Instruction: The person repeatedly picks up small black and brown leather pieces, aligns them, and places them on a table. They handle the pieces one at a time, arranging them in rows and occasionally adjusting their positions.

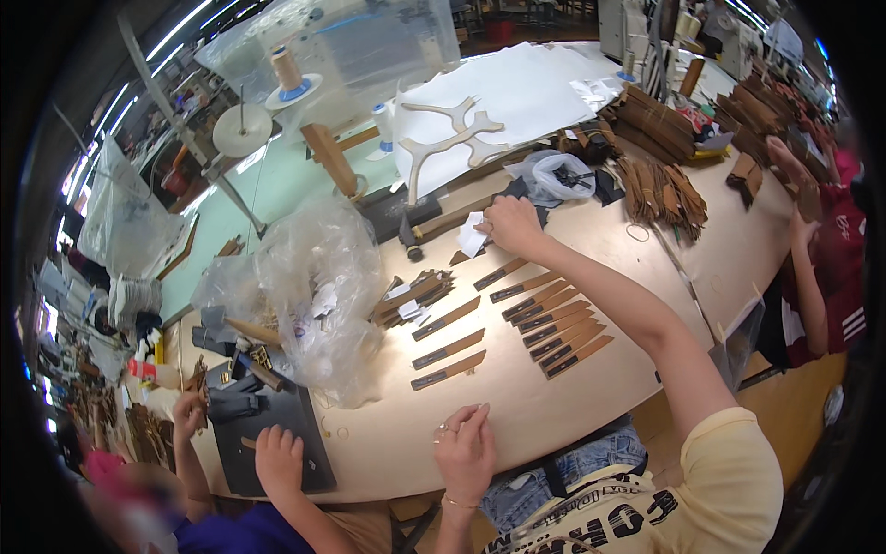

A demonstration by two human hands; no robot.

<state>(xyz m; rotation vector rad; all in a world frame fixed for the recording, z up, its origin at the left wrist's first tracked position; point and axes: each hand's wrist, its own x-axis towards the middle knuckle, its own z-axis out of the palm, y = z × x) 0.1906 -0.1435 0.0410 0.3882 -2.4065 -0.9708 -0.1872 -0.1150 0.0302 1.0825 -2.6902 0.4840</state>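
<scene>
Right hand (509, 224) reached beyond the far end of the brown strap row (554, 328) on the surface (517, 406), fingers pinched on a white paper slip (472, 235), judged light, limp, best held by its edge; left hand (464, 450) rested loosely curled, empty, nearside.

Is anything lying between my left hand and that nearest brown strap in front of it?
Nothing visible: bare table lies between the left hand and the nearest strap. The right hand is far off, by a white scrap.
</scene>
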